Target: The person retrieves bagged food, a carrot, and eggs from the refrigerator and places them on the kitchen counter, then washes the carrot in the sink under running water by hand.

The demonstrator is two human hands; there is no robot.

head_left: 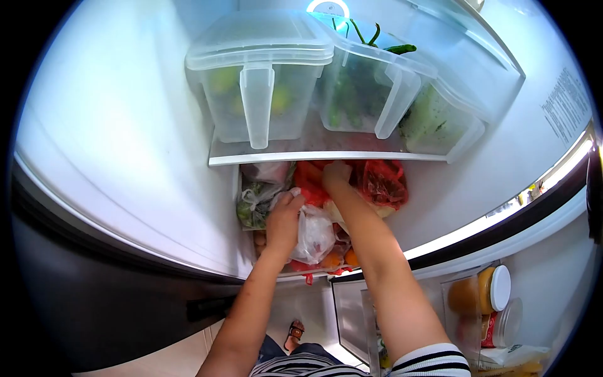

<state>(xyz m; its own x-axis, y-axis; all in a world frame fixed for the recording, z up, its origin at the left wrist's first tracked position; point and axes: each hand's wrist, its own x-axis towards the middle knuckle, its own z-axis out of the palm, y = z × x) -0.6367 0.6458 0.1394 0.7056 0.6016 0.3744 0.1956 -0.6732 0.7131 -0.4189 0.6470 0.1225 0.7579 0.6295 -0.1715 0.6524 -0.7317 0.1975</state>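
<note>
In the fridge's bottom drawer, my left hand (284, 220) has its fingers curled on the top of a white plastic bag (314, 235). My right hand (337, 174) reaches deeper in, among red plastic bags (309, 179), and its fingertips are hidden there. To its right lies a red net-like bag with dark contents (384, 183). A clear bag of greens (254, 204) sits at the drawer's left side. Orange round items (333, 259) show near the drawer's front edge.
Above the drawer, a glass shelf (301, 156) holds a lidded clear bin (220, 113), a bin of green peppers (352, 103) and a bin of leafy greens (433, 122). Jars (500, 289) stand in the open door at the lower right.
</note>
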